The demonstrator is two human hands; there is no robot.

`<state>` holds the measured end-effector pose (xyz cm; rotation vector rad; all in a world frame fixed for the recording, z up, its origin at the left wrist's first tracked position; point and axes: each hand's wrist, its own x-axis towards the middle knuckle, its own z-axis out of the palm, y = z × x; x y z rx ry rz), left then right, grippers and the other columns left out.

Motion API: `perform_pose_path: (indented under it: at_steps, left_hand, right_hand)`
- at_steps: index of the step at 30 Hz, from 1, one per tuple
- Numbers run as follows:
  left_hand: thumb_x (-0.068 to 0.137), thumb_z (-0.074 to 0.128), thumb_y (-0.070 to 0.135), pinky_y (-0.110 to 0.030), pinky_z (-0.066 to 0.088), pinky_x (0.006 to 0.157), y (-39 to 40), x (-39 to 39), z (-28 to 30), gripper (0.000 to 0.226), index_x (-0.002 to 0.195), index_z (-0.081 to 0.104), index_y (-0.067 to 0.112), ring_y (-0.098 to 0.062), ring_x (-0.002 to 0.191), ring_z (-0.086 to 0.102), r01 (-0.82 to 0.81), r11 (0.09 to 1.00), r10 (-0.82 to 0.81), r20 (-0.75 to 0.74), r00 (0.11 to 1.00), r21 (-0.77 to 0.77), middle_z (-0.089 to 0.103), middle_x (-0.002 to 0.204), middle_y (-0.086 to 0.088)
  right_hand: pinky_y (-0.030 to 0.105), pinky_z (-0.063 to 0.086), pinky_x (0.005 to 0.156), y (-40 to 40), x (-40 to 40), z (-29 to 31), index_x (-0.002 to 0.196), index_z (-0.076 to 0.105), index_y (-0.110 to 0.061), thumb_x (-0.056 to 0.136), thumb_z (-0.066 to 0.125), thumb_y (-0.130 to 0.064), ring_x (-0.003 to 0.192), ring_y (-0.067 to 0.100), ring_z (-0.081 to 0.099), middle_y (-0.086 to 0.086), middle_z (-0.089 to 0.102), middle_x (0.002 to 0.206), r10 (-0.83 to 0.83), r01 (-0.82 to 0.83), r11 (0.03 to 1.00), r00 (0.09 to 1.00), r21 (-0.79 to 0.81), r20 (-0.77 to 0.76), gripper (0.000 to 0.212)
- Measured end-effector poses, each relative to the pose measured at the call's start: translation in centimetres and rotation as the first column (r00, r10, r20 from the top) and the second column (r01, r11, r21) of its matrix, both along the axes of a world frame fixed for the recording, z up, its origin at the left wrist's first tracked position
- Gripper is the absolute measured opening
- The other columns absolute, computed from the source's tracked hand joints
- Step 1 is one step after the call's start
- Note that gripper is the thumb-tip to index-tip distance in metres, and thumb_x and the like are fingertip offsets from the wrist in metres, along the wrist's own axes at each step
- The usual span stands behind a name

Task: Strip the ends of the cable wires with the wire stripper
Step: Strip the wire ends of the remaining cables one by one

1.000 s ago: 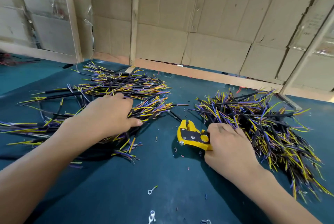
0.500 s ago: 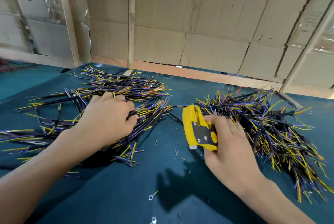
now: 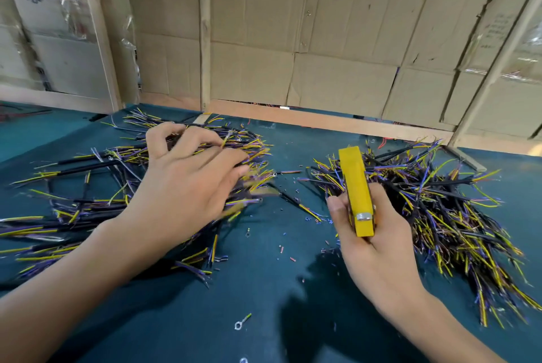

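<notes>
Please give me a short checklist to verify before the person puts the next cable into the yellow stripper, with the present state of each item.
1. Wire stripper in the right hand: ok, fingers curl round it and it is lifted off the table.
2. One cable picked out: cannot tell. The left hand is on the left pile, its fingers blurred.
3. Cable end lined up with the stripper's mouth: not ok, no cable is at the tool.
4. Stripper's mouth open: cannot tell, only its yellow edge shows.
5. Space between the piles: not ok, small scraps and a ring terminal lie there.
6. Right pile apart from the left: ok.
</notes>
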<state>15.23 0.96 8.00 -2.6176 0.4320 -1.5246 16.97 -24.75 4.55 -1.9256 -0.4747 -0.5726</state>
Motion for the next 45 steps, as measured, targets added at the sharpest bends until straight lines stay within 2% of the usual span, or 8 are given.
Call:
perform_pose_path:
  at_steps: [8, 13, 18, 23, 27, 31, 35, 45]
  left_hand:
    - [0.102, 0.056, 0.035, -0.051, 0.034, 0.090, -2.4, -0.8, -0.5, 0.021, 0.104, 0.076, 0.027, -0.020, 0.111, 0.063, 0.227, 0.966, -0.229, 0.000, 0.973, 0.122, 0.071, 0.091, 0.019]
    - [0.101, 0.055, 0.022, -0.041, 0.049, 0.089, -2.9, -0.4, -1.3, 0.023, 0.113, 0.072, 0.011, -0.030, 0.113, 0.060, 0.447, 0.891, -0.425, -0.200, 0.883, 0.077, 0.071, 0.105, 0.004]
    - [0.084, 0.074, 0.038, -0.024, 0.041, 0.102, -2.2, 0.1, -1.9, 0.072, 0.147, 0.041, 0.024, -0.014, 0.115, 0.054, 0.346, 0.914, -0.405, -0.473, 0.782, -0.211, 0.042, 0.141, -0.004]
    - [0.073, 0.041, 0.079, -0.030, 0.047, 0.087, 0.2, 0.7, -1.4, 0.072, 0.136, 0.045, 0.043, -0.015, 0.103, 0.061, 0.022, 0.987, -0.113, -0.580, 0.807, -0.161, 0.065, 0.104, 0.014]
    - [0.072, 0.068, 0.061, -0.001, 0.035, 0.076, 0.9, 0.7, -0.9, 0.062, 0.131, 0.059, 0.043, 0.016, 0.081, 0.057, 0.070, 0.873, -0.374, -0.568, 0.733, -0.483, 0.064, 0.081, 0.027]
    - [0.081, 0.074, 0.036, 0.002, 0.036, 0.086, 0.2, 0.1, -0.7, 0.039, 0.118, 0.065, 0.045, 0.013, 0.098, 0.064, 0.133, 0.625, -0.592, -0.356, 0.723, -0.770, 0.073, 0.093, 0.028]
    - [0.091, 0.063, 0.030, -0.013, 0.048, 0.088, -0.5, -0.8, 0.0, 0.020, 0.109, 0.071, 0.033, 0.003, 0.093, 0.069, 0.320, 0.651, -0.563, -0.155, 0.812, -0.688, 0.074, 0.098, 0.020]
    - [0.102, 0.051, 0.026, -0.019, 0.046, 0.054, -2.0, -1.3, 0.0, 0.025, 0.126, 0.058, 0.027, -0.014, 0.048, 0.058, 0.358, 0.705, -0.536, -0.130, 0.834, -0.612, 0.074, 0.096, 0.018]
  right_hand:
    - [0.030, 0.058, 0.065, 1.5, -1.8, 2.2, 0.108, 0.071, -0.008, 0.081, 0.074, -0.024, 0.066, 0.018, 0.065, 0.012, 0.076, 0.089, 0.415, -0.351, 0.879, 0.896, 0.323, -0.156, 0.032]
    - [0.020, 0.054, 0.066, 1.6, -1.7, 1.8, 0.082, 0.077, -0.016, 0.082, 0.077, -0.014, 0.065, 0.012, 0.068, 0.001, 0.074, 0.072, 0.398, -0.337, 0.901, 0.894, 0.274, -0.207, 0.002]
    - [0.025, 0.057, 0.064, 2.0, -1.4, 1.1, 0.079, 0.077, -0.029, 0.094, 0.068, -0.009, 0.066, 0.016, 0.071, 0.005, 0.077, 0.076, 0.307, -0.219, 0.922, 0.916, 0.318, -0.260, 0.027]
    - [0.036, 0.057, 0.067, 1.7, -0.7, 1.0, 0.077, 0.077, -0.015, 0.095, 0.068, -0.008, 0.068, 0.026, 0.070, 0.015, 0.076, 0.081, 0.298, -0.100, 0.875, 0.883, 0.474, -0.363, 0.021]
    - [0.047, 0.061, 0.070, 1.5, -0.5, 1.1, 0.071, 0.078, -0.015, 0.094, 0.068, -0.005, 0.067, 0.024, 0.068, 0.018, 0.075, 0.080, 0.307, -0.048, 0.847, 0.857, 0.530, -0.413, 0.027]
    - [0.045, 0.060, 0.064, 0.2, 0.3, 1.9, 0.075, 0.077, -0.010, 0.088, 0.072, -0.006, 0.063, 0.026, 0.066, 0.022, 0.073, 0.082, 0.453, -0.048, 0.817, 0.669, 0.574, -0.589, 0.014]
    - [0.044, 0.058, 0.056, -0.5, 0.1, 3.6, 0.091, 0.075, -0.007, 0.061, 0.084, -0.022, 0.052, 0.025, 0.061, 0.014, 0.065, 0.070, 0.454, -0.098, 0.887, 0.357, 0.451, -0.816, 0.035]
    - [0.049, 0.061, 0.058, -1.3, -1.2, 5.3, 0.102, 0.073, -0.015, 0.087, 0.077, -0.026, 0.052, 0.026, 0.062, 0.003, 0.067, 0.089, 0.148, -0.107, 0.989, 0.668, 0.103, -0.729, 0.019]
